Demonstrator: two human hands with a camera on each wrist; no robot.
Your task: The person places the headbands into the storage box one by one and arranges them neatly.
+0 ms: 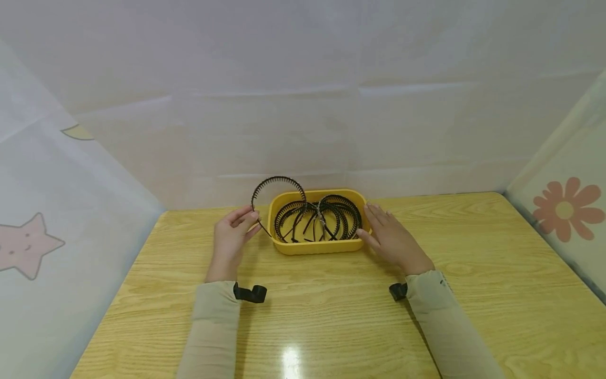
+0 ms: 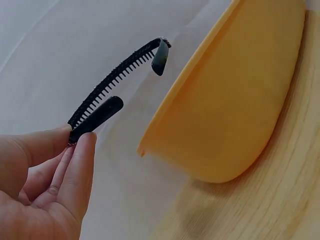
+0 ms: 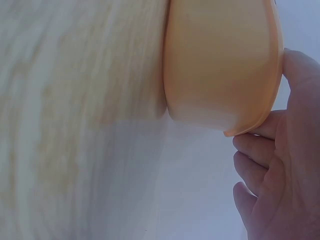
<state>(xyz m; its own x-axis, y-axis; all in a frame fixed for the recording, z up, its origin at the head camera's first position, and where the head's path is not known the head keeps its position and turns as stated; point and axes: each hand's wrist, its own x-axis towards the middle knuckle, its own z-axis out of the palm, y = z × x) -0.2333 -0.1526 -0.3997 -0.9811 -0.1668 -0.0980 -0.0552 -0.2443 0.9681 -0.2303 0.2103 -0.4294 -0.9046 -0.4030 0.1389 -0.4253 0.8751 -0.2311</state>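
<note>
Between thumb and fingertips, my left hand [image 1: 232, 237] pinches a black toothed headband [image 1: 278, 178] near one end. Its arch stands up at the left end of a yellow plastic basket [image 1: 322, 247], overlapping the rim in the head view. The left wrist view shows the headband [image 2: 107, 82] edge-on, teeth inward, beside the basket's outer wall [image 2: 230, 100]. Inside the basket lie several more dark headbands [image 1: 350, 208], some overlapping. At the basket's right end, my right hand [image 1: 390, 239] touches the rim with fingers extended; the thumb [image 3: 300, 65] lies along the edge in the right wrist view.
The basket stands near the back edge of a wood-grain table [image 1: 322, 310]. Pale cloth [image 1: 265, 121] hangs behind and at both sides, with a star [image 1: 28, 245] printed on the left and a flower [image 1: 565, 210] on the right. Each wrist wears a black camera mount [image 1: 251, 293].
</note>
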